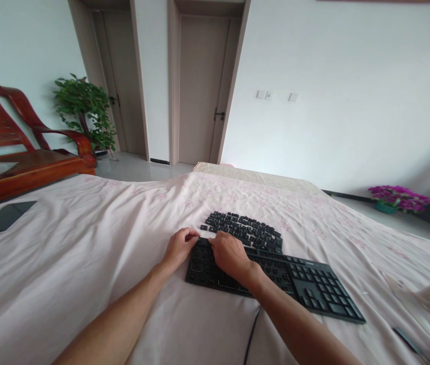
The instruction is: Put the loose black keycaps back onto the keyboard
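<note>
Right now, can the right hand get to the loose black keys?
Probably yes: the loose keys lie just beyond the right hand, past the far edge of the keyboard, and nothing seems to block the way.

Reddish wooden bench (34, 157), leafy green plant (82, 104), door (202, 86) with dark handle (220, 115), purple flowers (405, 197)

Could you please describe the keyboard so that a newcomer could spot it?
On the pale pink floral cloth, find the left hand and right hand. The long, black, rectangular keyboard lies where they reach. Unlike the loose black keycaps spread beyond, it is one slab, its right end filled with seated keys.
</note>
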A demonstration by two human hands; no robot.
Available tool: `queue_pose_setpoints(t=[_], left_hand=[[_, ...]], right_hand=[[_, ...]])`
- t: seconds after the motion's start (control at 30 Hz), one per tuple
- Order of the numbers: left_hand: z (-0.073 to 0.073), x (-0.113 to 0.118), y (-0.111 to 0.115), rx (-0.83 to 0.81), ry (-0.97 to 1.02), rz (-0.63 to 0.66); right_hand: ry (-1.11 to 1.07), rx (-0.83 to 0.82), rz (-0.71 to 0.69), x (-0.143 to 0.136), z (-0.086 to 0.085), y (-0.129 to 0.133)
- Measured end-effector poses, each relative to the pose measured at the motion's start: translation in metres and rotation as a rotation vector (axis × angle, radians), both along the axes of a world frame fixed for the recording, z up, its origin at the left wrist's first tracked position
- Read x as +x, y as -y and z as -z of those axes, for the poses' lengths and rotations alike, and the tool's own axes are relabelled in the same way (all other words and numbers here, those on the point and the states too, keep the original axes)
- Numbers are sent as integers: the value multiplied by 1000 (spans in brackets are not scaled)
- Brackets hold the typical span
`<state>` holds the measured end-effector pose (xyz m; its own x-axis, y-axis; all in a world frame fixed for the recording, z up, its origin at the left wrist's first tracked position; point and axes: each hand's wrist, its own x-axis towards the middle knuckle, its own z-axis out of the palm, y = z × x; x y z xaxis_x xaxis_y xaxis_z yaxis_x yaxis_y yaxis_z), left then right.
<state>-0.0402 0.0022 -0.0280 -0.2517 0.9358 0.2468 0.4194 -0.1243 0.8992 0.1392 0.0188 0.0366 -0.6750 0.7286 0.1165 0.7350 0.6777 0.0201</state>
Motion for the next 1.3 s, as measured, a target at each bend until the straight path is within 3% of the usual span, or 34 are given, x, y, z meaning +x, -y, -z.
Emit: queue_pose_setpoints(t=[0.17,0.63,0.87,1.3], left_hand=[[-1,0,0,-7,7,2],[0,0,-1,-8,30,-13],[2,-1,-1,-7,23,-17],[1,-1,-1,-6,8,-13]], right_hand=[[-46,-90,46,6,-3,-13],[7,1,17,-10,-7,-11],[1,18,28,-10,-2,-13],[206,198,-72,-21,7,15]])
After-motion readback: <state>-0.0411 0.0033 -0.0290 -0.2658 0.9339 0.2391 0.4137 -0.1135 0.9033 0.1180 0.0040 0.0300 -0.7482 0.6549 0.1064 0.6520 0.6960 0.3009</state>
